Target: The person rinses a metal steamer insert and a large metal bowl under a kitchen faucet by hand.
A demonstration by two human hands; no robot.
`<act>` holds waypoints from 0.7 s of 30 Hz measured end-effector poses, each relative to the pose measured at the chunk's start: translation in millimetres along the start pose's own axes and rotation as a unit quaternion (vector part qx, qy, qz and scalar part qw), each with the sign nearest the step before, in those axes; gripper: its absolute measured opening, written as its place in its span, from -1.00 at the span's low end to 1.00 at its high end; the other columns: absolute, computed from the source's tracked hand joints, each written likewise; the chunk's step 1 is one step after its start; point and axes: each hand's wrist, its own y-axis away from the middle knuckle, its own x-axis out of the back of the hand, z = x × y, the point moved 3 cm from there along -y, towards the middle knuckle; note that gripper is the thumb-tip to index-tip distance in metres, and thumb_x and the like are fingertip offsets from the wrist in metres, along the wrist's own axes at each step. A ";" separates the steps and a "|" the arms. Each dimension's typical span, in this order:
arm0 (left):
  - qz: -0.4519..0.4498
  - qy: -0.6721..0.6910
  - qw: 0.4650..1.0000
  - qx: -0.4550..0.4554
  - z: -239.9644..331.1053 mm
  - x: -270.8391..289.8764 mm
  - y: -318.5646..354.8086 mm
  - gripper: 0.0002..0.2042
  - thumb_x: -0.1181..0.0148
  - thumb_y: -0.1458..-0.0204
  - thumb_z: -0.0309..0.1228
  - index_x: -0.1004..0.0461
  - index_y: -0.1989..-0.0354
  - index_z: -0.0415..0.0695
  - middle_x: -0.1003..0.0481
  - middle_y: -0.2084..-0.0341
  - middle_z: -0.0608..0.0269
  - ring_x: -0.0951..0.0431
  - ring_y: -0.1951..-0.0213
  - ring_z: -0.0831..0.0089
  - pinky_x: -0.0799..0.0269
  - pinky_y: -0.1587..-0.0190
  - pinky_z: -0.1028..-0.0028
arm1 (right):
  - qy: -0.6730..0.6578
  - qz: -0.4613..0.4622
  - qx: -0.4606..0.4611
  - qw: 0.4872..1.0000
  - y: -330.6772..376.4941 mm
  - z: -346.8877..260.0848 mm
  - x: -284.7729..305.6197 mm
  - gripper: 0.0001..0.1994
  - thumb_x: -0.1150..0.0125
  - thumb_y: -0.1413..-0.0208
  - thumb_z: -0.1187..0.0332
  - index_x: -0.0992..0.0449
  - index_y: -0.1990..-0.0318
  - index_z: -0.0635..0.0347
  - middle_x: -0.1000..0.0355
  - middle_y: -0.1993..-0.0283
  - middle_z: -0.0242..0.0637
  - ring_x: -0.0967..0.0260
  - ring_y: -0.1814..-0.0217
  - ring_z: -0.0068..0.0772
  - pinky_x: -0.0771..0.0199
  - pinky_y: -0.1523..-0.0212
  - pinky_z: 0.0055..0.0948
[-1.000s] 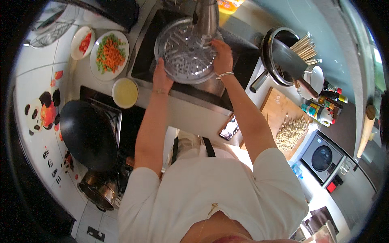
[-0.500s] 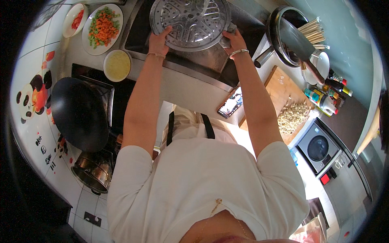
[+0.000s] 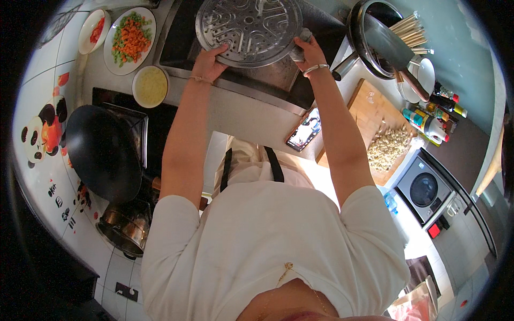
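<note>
A round perforated metal steamer rack is held over the dark sink at the top of the head view. My left hand grips the rack's near left edge, thumb on its upper face. At the right edge, my right hand is closed on a crumpled grey scrubbing cloth, which wraps against the rim. The fingers under the rack are hidden. A thin bright streak, perhaps running water, shows on the rack near the top of the view.
Left of the sink are a plate of diced vegetables, a bowl with red pieces and a pale yellow bowl. A black wok stands nearer. Rightward lie a phone, a cutting board, and a pan beneath a cleaver.
The rack has shifted slightly left with both hands still at its edges. My left hand sits a little lower and further left. The surroundings shift slightly as the view moves.
</note>
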 end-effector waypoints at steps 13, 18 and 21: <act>-0.113 0.089 0.989 -0.020 -3.5 -22.5 34.1 -0.45 0.19 -0.09 -0.02 0.00 -0.19 -0.06 -0.10 -0.14 0.12 -0.12 -0.15 0.14 -0.13 -0.14 0.10 | 0.181 0.058 0.082 0.978 40.4 -69.1 -112.5 -0.74 0.13 -0.07 0.38 -0.34 0.15 0.36 -0.28 0.03 -0.01 -0.21 -0.03 -0.15 -0.20 -0.01 -0.37; -0.135 0.102 0.985 -0.025 -20.0 -15.6 26.1 -0.40 0.30 -0.09 0.08 0.04 -0.20 -0.04 -0.07 -0.15 0.14 -0.11 -0.16 0.15 -0.14 -0.14 0.12 | 0.408 -0.168 0.269 0.856 64.6 -67.5 -191.9 -0.64 0.18 -0.11 0.36 -0.24 -0.09 0.14 -0.11 -0.20 -0.23 0.03 -0.26 -0.15 0.09 -0.24 -0.20; -0.143 0.118 0.983 0.000 -20.1 -12.5 40.0 -0.40 0.28 -0.08 0.08 0.04 -0.20 -0.03 -0.08 -0.15 0.14 -0.11 -0.17 0.16 -0.16 -0.12 0.11 | 0.546 -0.146 0.273 0.779 37.6 -73.4 -183.2 -0.61 0.15 -0.09 0.36 -0.22 -0.12 -0.03 -0.06 -0.24 -0.41 0.06 -0.28 -0.18 0.13 -0.24 -0.10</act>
